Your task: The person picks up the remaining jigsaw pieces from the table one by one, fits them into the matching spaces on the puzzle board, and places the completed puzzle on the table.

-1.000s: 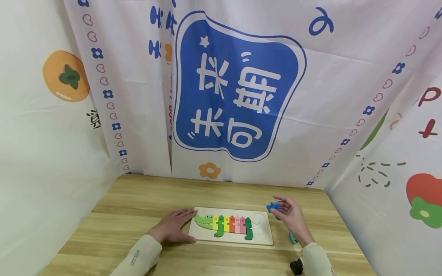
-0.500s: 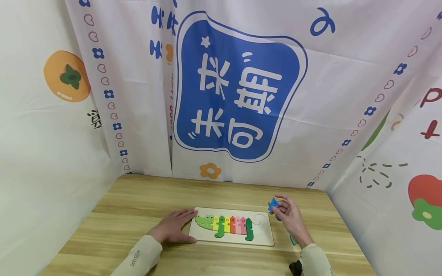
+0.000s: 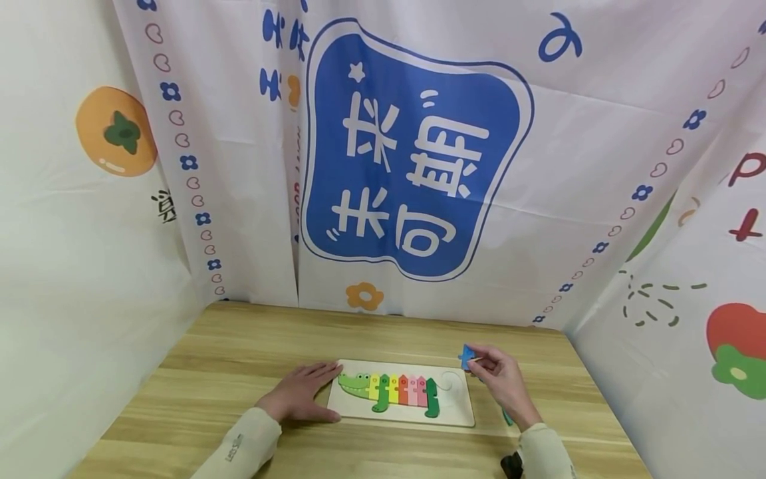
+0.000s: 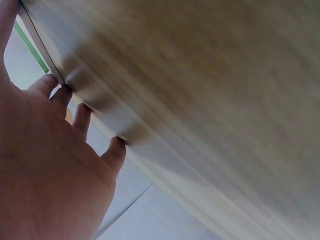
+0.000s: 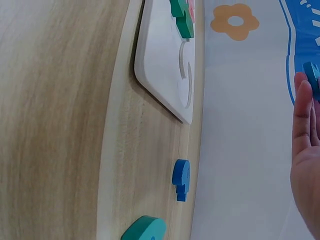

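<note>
Wooden table [image 3: 239, 346]: light grain, set in a corner hung with printed white cloth [image 3: 598, 133]; a large blue panel [image 3: 413, 153] with white characters hangs behind it.

Puzzle board [image 3: 457, 411]: pale, rectangular, lying flat near the middle of the table. A crocodile shape runs across it, partly filled: green head piece [image 3: 354, 383] at the left end, then yellow, green, yellow, red and pink slices side by side, then a dark green piece [image 3: 431, 397] with a leg. The curled tail recess [image 3: 450, 382] at the right end of the board is bare.

Left hand [image 3: 299, 392]: laid flat on the table, fingers straight and spread, fingertips touching the left edge of the board. In the left wrist view the fingers [image 4: 82, 117] lie against the board's edge; nothing is held.

Right hand [image 3: 499, 379]: raised above the table just past the right end of the board, thumb and fingers pinching a small blue piece [image 3: 467, 356]. The piece is in the air, above and beyond the board's far right corner, near the tail recess but not touching the board.

Loose pieces: a second blue piece [image 5: 181, 179] and a teal piece [image 5: 145, 230] lie on the table to the right of the board, apart from it and from each other.

Sleeves: pale, long, on both arms. A small black object [image 3: 512, 464] sits at the right wrist.
</note>
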Demonstrator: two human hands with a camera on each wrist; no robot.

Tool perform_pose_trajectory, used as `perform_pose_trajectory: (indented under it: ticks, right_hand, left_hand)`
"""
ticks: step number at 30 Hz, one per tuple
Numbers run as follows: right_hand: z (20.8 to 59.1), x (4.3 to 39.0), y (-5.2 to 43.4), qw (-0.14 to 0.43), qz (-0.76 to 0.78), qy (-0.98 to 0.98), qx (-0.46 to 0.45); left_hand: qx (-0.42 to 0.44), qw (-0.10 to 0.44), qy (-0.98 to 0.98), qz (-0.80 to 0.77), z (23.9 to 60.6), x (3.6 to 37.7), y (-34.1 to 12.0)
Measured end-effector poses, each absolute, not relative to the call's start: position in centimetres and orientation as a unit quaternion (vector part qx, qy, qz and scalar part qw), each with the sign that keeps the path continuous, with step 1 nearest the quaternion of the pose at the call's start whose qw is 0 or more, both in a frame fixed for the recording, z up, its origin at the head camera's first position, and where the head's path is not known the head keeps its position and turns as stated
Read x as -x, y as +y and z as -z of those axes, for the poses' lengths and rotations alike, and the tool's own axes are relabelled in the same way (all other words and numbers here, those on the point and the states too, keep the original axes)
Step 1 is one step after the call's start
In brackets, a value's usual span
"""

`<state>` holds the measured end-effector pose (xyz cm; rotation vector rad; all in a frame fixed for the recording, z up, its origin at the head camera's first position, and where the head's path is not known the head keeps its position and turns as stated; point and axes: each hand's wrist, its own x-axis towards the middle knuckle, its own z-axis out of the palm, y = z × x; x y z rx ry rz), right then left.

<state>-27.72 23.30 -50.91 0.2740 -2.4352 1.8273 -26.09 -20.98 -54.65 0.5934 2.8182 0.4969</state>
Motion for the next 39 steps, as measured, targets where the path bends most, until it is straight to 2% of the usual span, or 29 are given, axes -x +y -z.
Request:
perform_pose_trajectory:
  ticks: [5, 12, 17, 21, 28, 39]
  right_hand:
    - [51.3, 28.2, 22.8, 0.032, -0.582, -0.807, -0.100]
    - [52.7, 28.0, 21.7, -0.075, -0.545, -0.829, -0.094]
    - [53.6, 27.5, 21.1, -0.114, -0.539, -0.830, -0.089]
    - [54.1, 27.5, 20.5, -0.118, -0.529, -0.836, -0.086]
    - [54.5, 27.8, 19.9, -0.083, -0.476, -0.872, -0.081]
    - [55.0, 27.6, 19.8, -0.080, -0.473, -0.877, -0.035]
  left_hand:
    - [-0.204, 0.103, 0.958, -0.175, 54.7, 26.0, -21.2]
    - [-0.202, 0.093, 0.958, -0.179, 55.2, 25.5, -21.7]
    - [-0.206, 0.093, 0.957, -0.179, 54.9, 25.8, -21.4]
    - [-0.204, 0.098, 0.957, -0.180, 54.7, 26.0, -21.3]
    - [-0.210, 0.092, 0.958, -0.174, 54.6, 26.0, -21.2]
    - [-0.207, 0.105, 0.958, -0.171, 54.4, 26.1, -20.9]
